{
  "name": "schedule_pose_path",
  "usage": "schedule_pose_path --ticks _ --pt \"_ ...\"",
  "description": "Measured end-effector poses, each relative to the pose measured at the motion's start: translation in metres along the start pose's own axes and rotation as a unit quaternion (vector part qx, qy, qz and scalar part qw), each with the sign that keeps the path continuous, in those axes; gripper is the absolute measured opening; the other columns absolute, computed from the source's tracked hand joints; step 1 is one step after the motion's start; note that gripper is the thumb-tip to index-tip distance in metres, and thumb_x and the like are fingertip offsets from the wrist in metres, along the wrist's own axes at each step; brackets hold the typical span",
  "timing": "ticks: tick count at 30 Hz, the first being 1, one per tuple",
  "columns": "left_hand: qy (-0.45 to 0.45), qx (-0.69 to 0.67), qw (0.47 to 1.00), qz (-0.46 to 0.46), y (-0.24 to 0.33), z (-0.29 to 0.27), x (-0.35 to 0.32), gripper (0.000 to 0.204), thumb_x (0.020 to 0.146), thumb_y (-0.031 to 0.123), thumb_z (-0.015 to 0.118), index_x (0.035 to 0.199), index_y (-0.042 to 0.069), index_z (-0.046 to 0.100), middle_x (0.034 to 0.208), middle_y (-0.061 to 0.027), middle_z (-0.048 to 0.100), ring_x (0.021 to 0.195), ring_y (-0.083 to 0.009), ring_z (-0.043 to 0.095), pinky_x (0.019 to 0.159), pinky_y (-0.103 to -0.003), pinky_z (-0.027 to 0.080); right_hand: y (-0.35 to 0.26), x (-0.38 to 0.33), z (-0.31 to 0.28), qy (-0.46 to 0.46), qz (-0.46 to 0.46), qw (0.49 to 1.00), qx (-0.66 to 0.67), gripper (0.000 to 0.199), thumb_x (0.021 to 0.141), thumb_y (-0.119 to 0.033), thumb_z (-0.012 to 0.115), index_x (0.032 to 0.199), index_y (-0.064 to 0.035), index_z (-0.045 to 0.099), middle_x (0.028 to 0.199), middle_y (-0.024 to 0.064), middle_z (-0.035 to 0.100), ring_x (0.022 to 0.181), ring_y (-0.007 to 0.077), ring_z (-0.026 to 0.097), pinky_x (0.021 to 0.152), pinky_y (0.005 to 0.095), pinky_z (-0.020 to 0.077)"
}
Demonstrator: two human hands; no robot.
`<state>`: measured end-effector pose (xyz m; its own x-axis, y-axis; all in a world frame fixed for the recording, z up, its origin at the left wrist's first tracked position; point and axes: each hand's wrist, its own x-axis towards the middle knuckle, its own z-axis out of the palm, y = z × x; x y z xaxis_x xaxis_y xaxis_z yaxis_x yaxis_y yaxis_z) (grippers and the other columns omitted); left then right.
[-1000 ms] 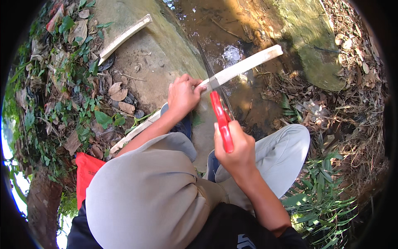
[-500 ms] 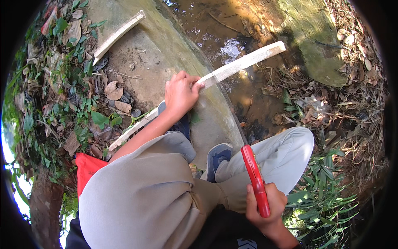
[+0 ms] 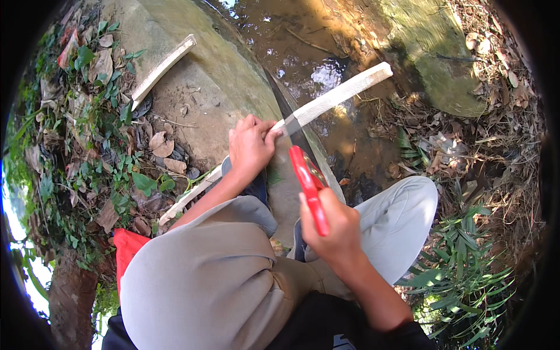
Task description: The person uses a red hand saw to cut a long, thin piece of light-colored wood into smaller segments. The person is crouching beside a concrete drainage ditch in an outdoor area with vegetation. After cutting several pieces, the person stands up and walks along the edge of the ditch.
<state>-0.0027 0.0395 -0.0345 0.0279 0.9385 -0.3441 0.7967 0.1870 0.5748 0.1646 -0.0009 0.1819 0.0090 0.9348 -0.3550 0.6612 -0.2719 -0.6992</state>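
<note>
Left hand (image 3: 249,149) gripping long pale split wooden stick (image 3: 332,98) on mossy grey boulder (image 3: 216,87); right hand (image 3: 331,224) fist-closed on red-handled machete (image 3: 304,169), blade against stick.

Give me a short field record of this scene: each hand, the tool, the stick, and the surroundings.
left hand: grips a long pale split stick
right hand: grips the red handle of a large knife
blade: dark, meets the stick beside the left fingers
setting: concrete slab, shallow brown water, leaf litter
nearby: second pale stick on the slab
</note>
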Motion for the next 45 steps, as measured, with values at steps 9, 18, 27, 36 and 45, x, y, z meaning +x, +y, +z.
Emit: schedule_pose_path --ticks 9,18,27,36,45 --pt "-0.014 -0.027 0.999 -0.043 0.001 -0.002 -0.003 0.021 0.084 0.033 0.075 0.099 0.020 0.080 0.089 -0.0058 0.061 0.094 -0.0258 0.058 0.083 -0.041 0.041 -0.006 -0.005 -0.002 -0.002 0.007 1.000 -0.007 0.015 0.086 -0.001 0.072 0.081 -0.0023 0.058 0.061 0.0147 0.060 0.049 0.0195 0.062 0.046 0.0336 0.0446" --pt "-0.017 -0.029 0.999 -0.027 0.001 0.001 0.002 0.021 0.086 0.031 0.073 0.102 0.018 0.079 0.092 -0.0068 0.063 0.095 -0.0264 0.059 0.081 -0.041 0.041 -0.001 0.027 0.021 -0.008 0.017 1.000 -0.012 0.018 0.088 -0.006 0.071 0.082 -0.0022 0.055 0.060 0.0174 0.056 0.049 0.0321 0.061 0.046 0.0361 0.0442" --pt "-0.002 -0.001 1.000 -0.014 -0.005 0.002 0.008 0.027 0.083 0.033 0.076 0.102 0.015 0.078 0.088 -0.0079 0.061 0.094 -0.0270 0.060 0.078 -0.040 0.045 -0.033 0.022 -0.001 -0.038 0.061 0.997 -0.028 0.020 0.089 -0.013 0.069 0.082 -0.0023 0.054 0.067 0.0208 0.062 0.058 0.0398 0.063 0.052 0.0477 0.0497" --pt "-0.009 -0.010 0.999 -0.039 0.002 0.003 0.007 0.022 0.087 0.032 0.072 0.103 0.018 0.078 0.095 -0.0062 0.061 0.099 -0.0265 0.058 0.083 -0.041 0.040 -0.083 0.015 -0.027 -0.072 -0.056 0.981 -0.174 0.023 0.087 -0.004 0.072 0.079 -0.0009 0.051 0.068 0.0138 0.063 0.054 0.0276 0.066 0.049 0.0361 0.0491" --pt "-0.005 -0.018 1.000 0.011 -0.004 0.000 0.007 0.023 0.086 0.033 0.073 0.104 0.019 0.078 0.099 -0.0042 0.063 0.100 -0.0256 0.058 0.084 -0.041 0.042 -0.051 -0.043 -0.061 -0.063 0.037 0.997 -0.016 0.020 0.087 -0.007 0.075 0.084 -0.0008 0.056 0.059 0.0097 0.057 0.048 0.0203 0.060 0.045 0.0321 0.0436"
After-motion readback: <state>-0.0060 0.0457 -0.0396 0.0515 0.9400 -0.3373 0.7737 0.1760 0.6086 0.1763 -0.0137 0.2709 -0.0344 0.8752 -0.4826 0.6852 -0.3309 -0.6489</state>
